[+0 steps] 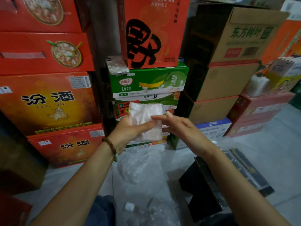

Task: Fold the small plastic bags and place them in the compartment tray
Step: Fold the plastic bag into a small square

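Folding step in hand. Left hand point(130, 129) grips plastic bag point(145, 115), thumb across it; right hand point(179, 126) spread, straight fingers pressing. Bag aloft, left of compartment tray point(242, 165). Next, likely: tighten fold, carry to tray.

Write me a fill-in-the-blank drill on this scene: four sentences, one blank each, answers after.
1. The left hand grips the folded plastic bag; the right hand touches it with ___ fingers.
2. The bead bracelet is on the ___ wrist.
3. The phone rests atop the ___ carton.
4. The compartment tray lies on the person's ___ side.
Missing words: straight; left; green; right.
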The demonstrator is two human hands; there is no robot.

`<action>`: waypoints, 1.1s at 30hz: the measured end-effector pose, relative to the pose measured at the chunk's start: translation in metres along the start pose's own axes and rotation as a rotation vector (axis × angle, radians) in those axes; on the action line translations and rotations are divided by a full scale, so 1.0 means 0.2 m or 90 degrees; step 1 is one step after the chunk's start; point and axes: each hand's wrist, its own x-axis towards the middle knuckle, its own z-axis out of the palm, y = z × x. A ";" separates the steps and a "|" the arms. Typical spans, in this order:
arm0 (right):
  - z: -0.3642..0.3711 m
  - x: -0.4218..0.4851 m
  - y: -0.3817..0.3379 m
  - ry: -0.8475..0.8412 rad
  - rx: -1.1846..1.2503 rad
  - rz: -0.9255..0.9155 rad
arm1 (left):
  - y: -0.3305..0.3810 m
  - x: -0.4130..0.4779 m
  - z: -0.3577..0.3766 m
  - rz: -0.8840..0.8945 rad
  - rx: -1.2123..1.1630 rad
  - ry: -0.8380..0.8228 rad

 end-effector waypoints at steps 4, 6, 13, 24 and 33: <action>0.00 0.00 -0.01 0.005 -0.008 0.030 | 0.01 -0.01 0.01 0.007 0.013 -0.003; 0.00 0.00 0.00 0.015 -0.006 0.029 | 0.01 -0.01 0.00 0.003 -0.003 -0.019; 0.00 -0.01 0.01 0.000 -0.025 0.009 | 0.01 -0.01 -0.01 0.002 -0.048 -0.002; -0.08 0.01 0.07 -0.020 0.020 -0.023 | 0.11 -0.05 -0.04 0.015 -0.075 -0.076; -0.05 0.01 0.08 0.159 0.013 -0.044 | 0.07 -0.06 -0.02 0.095 0.034 -0.165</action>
